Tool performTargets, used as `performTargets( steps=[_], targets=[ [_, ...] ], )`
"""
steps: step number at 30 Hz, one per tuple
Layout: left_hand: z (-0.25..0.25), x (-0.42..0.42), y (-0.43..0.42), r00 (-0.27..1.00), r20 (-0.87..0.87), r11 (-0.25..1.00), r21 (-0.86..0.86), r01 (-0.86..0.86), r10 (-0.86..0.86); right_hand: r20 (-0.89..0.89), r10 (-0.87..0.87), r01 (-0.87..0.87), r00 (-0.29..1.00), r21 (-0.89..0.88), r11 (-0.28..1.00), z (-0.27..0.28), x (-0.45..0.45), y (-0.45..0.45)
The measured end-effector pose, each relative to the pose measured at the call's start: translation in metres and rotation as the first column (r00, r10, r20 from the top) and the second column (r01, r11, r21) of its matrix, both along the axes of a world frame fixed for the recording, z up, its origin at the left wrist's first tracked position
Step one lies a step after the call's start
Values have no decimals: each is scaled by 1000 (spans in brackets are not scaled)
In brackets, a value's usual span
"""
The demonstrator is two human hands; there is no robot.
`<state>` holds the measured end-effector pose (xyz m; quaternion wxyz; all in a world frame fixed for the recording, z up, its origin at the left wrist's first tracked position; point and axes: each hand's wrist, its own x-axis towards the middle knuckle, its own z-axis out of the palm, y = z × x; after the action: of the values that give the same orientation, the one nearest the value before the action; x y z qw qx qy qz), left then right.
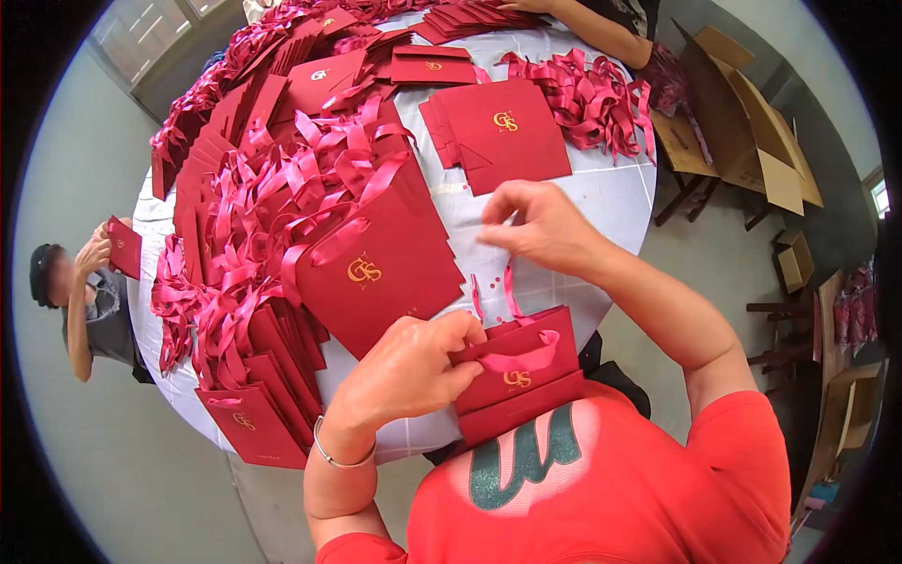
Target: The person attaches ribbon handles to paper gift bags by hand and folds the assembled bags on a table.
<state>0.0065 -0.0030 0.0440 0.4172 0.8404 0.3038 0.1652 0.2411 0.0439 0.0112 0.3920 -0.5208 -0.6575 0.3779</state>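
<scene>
A small dark red paper gift bag (526, 399) with gold lettering and a pink ribbon handle (522, 355) is at the table's near edge, against my shirt. My left hand (404, 367) pinches its upper left edge between thumb and fingers. Above the bag, my right hand (540, 226) is raised with curled fingers, thumb and fingertips close together. Whether anything thin is between them I cannot make out. Below that hand, a pink ribbon end (510, 287) stands up from behind the bag's top.
Stacked red bags with ribbon handles (371, 268) cover the left of the round white table (611, 202). Flat red bags (507, 132) and loose pink ribbons (606, 103) lie farther off. A person (103, 301) holds a bag at left; another person's arm (601, 28) reaches in. Cardboard boxes (752, 122) stand right.
</scene>
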Motion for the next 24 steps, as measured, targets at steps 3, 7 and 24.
performTargets(
  steps=[3,7,24],
  targets=[
    [-2,-2,5,998,-33,993,105,-47,51,42,-53,58,998,-136,989,3,21,-10],
    [-7,-2,8,988,-135,984,172,-55,78,20,39,-32,999,-265,964,-16,32,-30],
    [-12,-2,12,982,-175,985,165,-47,77,-20,134,-133,991,-333,933,-16,0,-2]
  ],
)
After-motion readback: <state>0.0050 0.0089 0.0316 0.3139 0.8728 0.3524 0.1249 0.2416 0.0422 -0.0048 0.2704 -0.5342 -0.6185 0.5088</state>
